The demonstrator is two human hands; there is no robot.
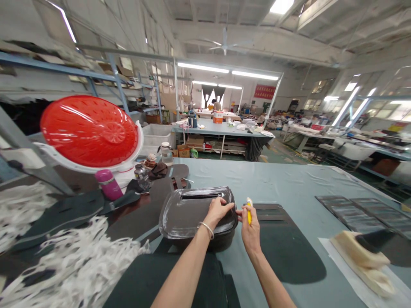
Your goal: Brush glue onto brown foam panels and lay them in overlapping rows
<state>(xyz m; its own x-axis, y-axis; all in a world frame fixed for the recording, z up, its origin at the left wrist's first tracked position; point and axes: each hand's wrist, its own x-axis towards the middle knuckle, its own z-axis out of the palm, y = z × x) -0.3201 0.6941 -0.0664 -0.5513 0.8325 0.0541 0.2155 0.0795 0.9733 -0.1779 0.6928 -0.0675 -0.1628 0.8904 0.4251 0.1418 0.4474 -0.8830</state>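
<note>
A dark, rounded bag body [195, 218] sits on the table in front of me. Whitish smears run round the border of its top panel, which has a long slot near the far edge. My left hand [218, 210] rests over the right end of this panel, fingers bent and closed on the rim. Just to the right, my right hand [249, 229] is closed round a yellow-handled tool [249, 216] with a pale upper end; its kind is unclear. The thumb and forefinger of that hand reach the bag's right edge.
Dark flat panels [285, 248] lie to the right, with streaked dark pieces [353, 209] farther off. A cream foam block [359, 261] is at the right front. White strips [73, 265], a pink bottle [108, 184] and a big red basin [90, 130] crowd the left.
</note>
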